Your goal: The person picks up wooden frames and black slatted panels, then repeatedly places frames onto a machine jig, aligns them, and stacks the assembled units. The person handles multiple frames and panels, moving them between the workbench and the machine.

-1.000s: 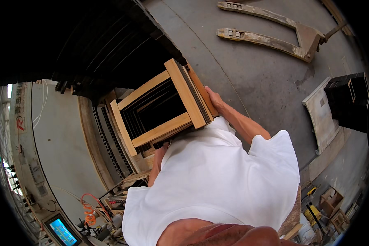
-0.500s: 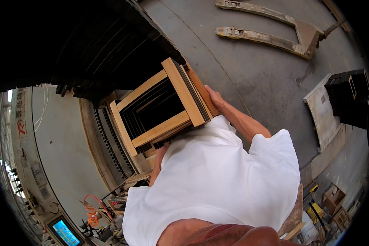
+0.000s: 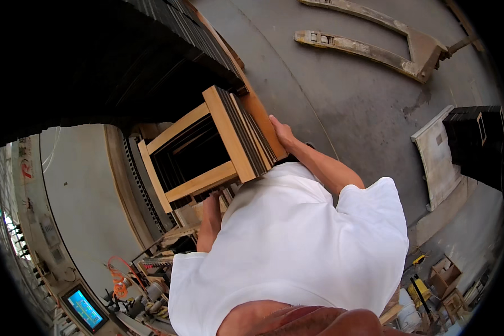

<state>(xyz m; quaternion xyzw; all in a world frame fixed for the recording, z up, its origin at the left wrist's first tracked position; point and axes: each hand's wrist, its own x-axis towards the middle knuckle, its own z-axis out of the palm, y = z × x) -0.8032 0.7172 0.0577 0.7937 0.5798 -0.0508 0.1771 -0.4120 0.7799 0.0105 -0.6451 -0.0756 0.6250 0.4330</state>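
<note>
Stack of wooden frames (image 3: 228,134) now sits further left, near dark pile (image 3: 190,28); load judged in motion. Right hand (image 3: 283,131) touches orange board (image 3: 266,124), left hand (image 3: 211,203) part-hidden by lower rail (image 3: 203,182); finger closure cannot be told.

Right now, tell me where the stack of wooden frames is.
In the head view, the stack of wooden frames is left of centre, just beyond the white shirt, with the right hand at its right side.
</note>
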